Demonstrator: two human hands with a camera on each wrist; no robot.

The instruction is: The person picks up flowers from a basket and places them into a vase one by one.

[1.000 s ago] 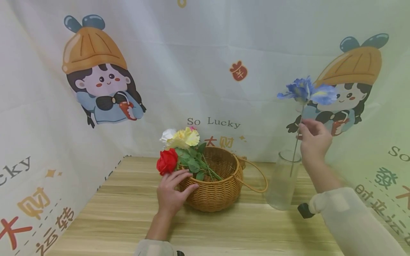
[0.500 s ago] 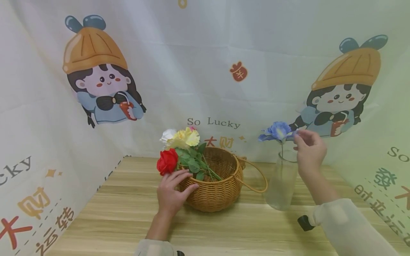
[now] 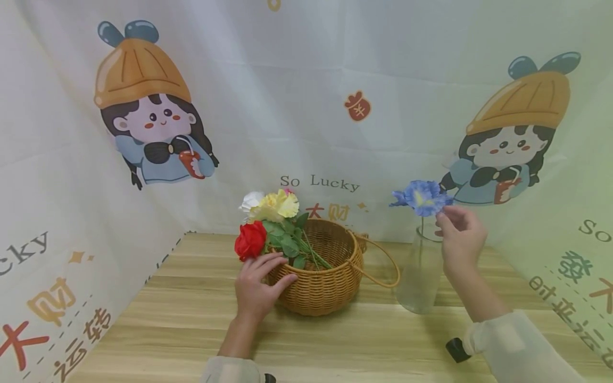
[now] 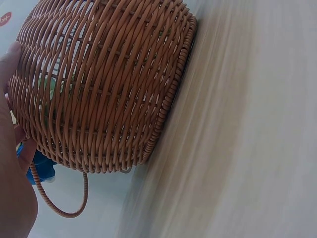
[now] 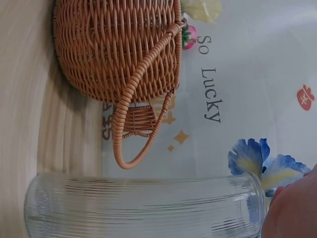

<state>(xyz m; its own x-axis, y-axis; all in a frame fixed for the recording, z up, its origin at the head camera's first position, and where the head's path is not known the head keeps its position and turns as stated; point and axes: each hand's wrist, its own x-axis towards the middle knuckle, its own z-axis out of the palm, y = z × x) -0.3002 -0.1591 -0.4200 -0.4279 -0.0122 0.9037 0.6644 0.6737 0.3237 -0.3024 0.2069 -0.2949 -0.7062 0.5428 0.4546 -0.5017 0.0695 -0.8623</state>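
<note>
Right of the basket, the right hand pinches a blue flower. The left hand, fingers spread, touches the basket.

On my head feed, the back cloth reads "So Lucky", "大财" beneath. The left cloth reads "cky", cut off at the edge, then "大财" and "运转". The right cloth shows "So" and "發". I cannot resolve the character on the red pouch print.
</note>
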